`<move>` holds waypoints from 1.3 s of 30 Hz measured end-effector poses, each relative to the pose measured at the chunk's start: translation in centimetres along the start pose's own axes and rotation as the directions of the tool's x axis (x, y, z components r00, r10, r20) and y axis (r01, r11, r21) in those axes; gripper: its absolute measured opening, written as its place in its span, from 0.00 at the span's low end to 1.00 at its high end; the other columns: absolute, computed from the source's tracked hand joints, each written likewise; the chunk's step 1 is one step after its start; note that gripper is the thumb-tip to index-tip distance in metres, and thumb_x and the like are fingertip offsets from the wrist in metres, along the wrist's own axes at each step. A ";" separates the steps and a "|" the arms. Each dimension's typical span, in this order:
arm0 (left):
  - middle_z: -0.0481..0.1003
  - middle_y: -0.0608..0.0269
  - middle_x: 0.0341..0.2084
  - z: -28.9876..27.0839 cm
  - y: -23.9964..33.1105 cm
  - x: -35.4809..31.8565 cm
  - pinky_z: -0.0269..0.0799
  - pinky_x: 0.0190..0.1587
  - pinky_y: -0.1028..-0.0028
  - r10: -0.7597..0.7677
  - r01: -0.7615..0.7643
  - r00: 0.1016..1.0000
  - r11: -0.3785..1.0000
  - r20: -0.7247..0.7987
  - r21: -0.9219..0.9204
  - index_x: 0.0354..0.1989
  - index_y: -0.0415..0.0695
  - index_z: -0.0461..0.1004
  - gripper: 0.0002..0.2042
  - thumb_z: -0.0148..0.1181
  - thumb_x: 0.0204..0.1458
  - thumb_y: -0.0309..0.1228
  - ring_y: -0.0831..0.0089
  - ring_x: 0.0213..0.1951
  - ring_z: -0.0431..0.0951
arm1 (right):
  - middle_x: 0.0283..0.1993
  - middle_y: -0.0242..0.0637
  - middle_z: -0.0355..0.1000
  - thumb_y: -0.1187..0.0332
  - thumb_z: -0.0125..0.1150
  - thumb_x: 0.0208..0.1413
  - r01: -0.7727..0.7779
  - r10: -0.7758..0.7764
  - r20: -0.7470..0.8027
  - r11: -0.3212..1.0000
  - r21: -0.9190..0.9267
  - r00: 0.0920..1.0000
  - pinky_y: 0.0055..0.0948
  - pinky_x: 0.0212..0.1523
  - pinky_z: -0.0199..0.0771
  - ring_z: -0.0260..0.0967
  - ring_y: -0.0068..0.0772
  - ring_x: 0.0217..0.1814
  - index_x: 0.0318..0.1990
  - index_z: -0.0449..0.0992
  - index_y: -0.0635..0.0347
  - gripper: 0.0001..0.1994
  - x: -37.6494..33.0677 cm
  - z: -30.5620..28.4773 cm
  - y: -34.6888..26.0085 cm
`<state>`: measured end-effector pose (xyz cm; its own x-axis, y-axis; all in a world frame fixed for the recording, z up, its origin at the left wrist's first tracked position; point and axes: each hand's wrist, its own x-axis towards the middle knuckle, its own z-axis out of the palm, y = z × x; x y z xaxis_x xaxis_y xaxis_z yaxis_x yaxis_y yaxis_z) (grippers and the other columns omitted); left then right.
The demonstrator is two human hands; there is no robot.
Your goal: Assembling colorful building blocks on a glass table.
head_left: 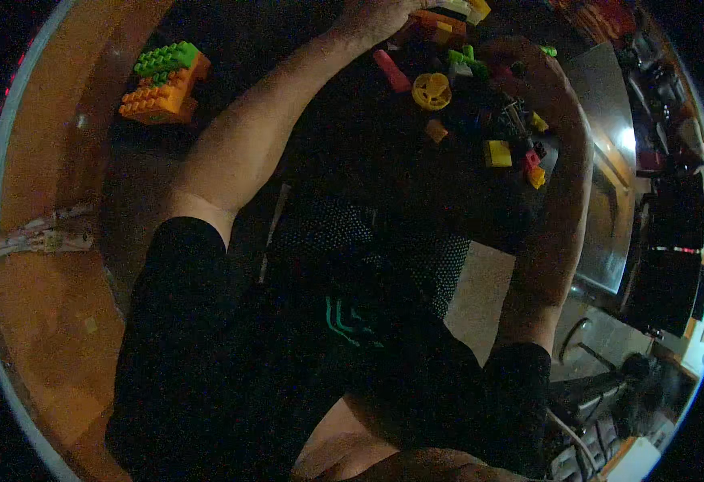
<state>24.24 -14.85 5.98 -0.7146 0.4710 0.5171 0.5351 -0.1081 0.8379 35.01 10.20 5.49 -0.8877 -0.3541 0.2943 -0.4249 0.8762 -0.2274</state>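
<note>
My left hand [380, 18] reaches to the top edge, partly cut off. Its fingers close on a toy block build [440, 27] with an orange lower part and a white and yellow top. My right hand [533, 71] curls over the loose pieces; its fingertips lie in shadow, and whatever they hold is hidden. Between the hands are a green block [466, 56], a grey block [460, 71], a yellow wheel [431, 91] and a pink-red bar [391, 70]. Closer to me lie a small orange block [436, 131] and a yellow block [497, 153].
A green and orange block build [163, 84] stands apart on the dark table at the left. Inside my right forearm lie pink [532, 159] and orange-yellow [536, 177] pieces. A glass-like panel [609, 177] reflects light at the right. Pale cables [42, 233] lie at the far left.
</note>
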 end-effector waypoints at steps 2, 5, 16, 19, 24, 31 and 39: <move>0.71 0.63 0.36 -0.6 -0.4 -0.1 0.67 0.45 0.73 0.065 -0.064 0.998 0.996 -0.010 0.054 0.43 0.41 0.67 0.15 0.60 0.52 0.35 0.73 0.41 0.71 | 0.45 0.35 0.72 0.68 0.62 0.49 0.052 -0.052 -0.001 0.999 0.015 0.999 0.31 0.46 0.72 0.70 0.30 0.49 0.44 0.75 0.56 0.13 0.2 0.8 0.5; 0.71 0.64 0.35 -0.1 -0.3 0.0 0.67 0.45 0.73 0.053 -0.053 0.999 0.998 0.003 0.028 0.43 0.42 0.67 0.14 0.60 0.52 0.34 0.74 0.41 0.71 | 0.44 0.37 0.72 0.69 0.62 0.49 -0.103 0.250 -0.144 0.762 0.639 0.957 0.32 0.44 0.72 0.70 0.32 0.48 0.45 0.75 0.55 0.14 0.3 1.5 2.3; 0.69 0.59 0.39 0.2 0.2 -0.5 0.67 0.48 0.70 0.012 -0.013 1.000 0.986 0.008 0.167 0.46 0.41 0.65 0.15 0.58 0.52 0.29 0.70 0.44 0.71 | 0.34 0.41 0.74 0.62 0.61 0.49 -0.049 0.015 -0.157 0.974 -0.220 0.987 0.36 0.39 0.72 0.73 0.41 0.37 0.45 0.74 0.56 0.16 2.3 4.6 -4.1; 0.68 0.57 0.40 0.2 -0.5 -0.5 0.68 0.48 0.68 0.043 -0.040 0.999 0.989 -0.018 0.143 0.48 0.41 0.64 0.16 0.58 0.52 0.30 0.67 0.46 0.71 | 0.36 0.39 0.75 0.63 0.61 0.49 -0.189 0.188 -0.033 0.980 -0.055 0.982 0.34 0.39 0.72 0.74 0.35 0.39 0.46 0.74 0.56 0.16 2.7 1.8 -7.1; 0.68 0.56 0.42 -0.2 -0.9 -0.1 0.74 0.44 0.68 -0.013 0.122 0.985 0.754 0.171 -0.645 0.51 0.41 0.63 0.18 0.57 0.53 0.29 0.67 0.45 0.72 | 0.41 0.36 0.75 0.66 0.59 0.51 -0.312 0.285 -0.201 0.943 -0.116 0.937 0.28 0.40 0.72 0.72 0.25 0.41 0.48 0.74 0.54 0.16 2.8 -1.5 -6.2; 0.70 0.58 0.42 1.1 0.1 -1.0 0.76 0.44 0.70 -0.063 0.157 0.967 0.908 0.245 -0.388 0.51 0.43 0.63 0.18 0.57 0.53 0.31 0.69 0.43 0.74 | 0.43 0.35 0.74 0.70 0.58 0.53 -0.037 0.268 -0.487 0.901 0.432 0.831 0.24 0.46 0.70 0.69 0.26 0.46 0.46 0.74 0.62 0.13 3.2 -0.6 -5.9; 0.68 0.57 0.44 1.1 0.5 -0.6 0.75 0.45 0.68 -0.132 0.283 0.933 0.842 0.335 -0.459 0.50 0.41 0.63 0.18 0.59 0.52 0.29 0.68 0.44 0.73 | 0.43 0.38 0.75 0.65 0.62 0.50 -0.234 0.367 -0.322 0.894 0.383 0.873 0.24 0.42 0.73 0.73 0.24 0.42 0.46 0.75 0.57 0.15 3.2 -0.8 -6.8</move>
<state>25.43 -14.26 5.91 -0.5864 0.7468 0.3136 0.0413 -0.3591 0.9324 35.18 3.36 8.77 -0.8734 0.1174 0.4727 -0.2400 0.7406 -0.6275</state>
